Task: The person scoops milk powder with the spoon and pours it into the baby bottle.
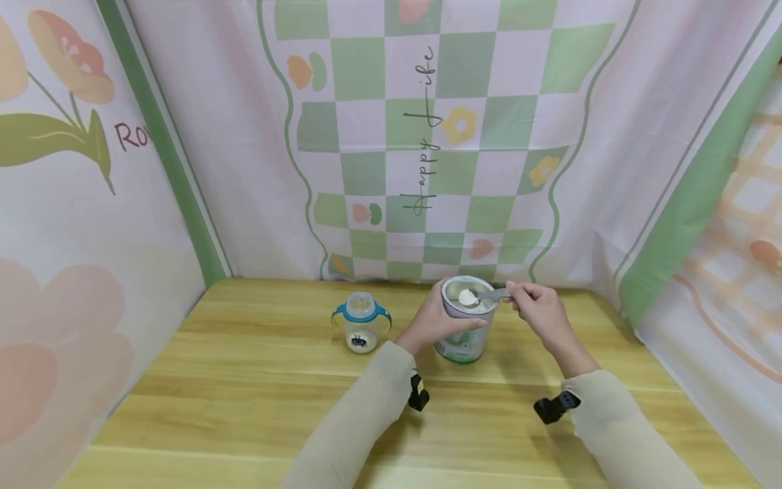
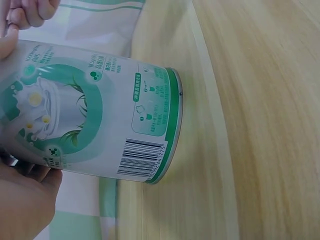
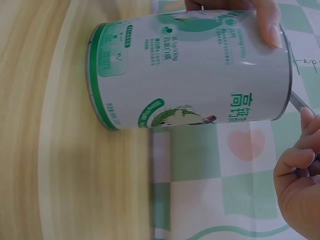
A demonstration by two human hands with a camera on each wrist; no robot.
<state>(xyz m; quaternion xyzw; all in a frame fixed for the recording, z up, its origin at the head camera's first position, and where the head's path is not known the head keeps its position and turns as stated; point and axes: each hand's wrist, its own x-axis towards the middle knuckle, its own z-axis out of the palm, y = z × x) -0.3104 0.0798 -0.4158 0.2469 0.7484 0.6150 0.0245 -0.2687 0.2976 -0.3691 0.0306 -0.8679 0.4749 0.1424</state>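
Note:
A milk powder can (image 1: 459, 346) stands upright and uncovered on the table, white with green print and a green base band (image 2: 171, 125). My left hand (image 1: 435, 318) grips its upper side, with the thumb across the front. My right hand (image 1: 540, 309) pinches the handle of a metal spoon (image 1: 492, 294), just right of the rim. The spoon's bowl, heaped with white powder (image 1: 468, 297), is over the can's opening. In the right wrist view, the can (image 3: 195, 80) hides most of the spoon, leaving a short piece of handle by the right hand (image 3: 302, 180).
Left of the can stands a clear baby bottle (image 1: 360, 326) with a blue collar and two blue handles, with pale contents at its bottom. Behind the wooden table (image 1: 256, 407) hangs a green-and-white checked curtain (image 1: 403, 170); printed cloth also hangs at both sides.

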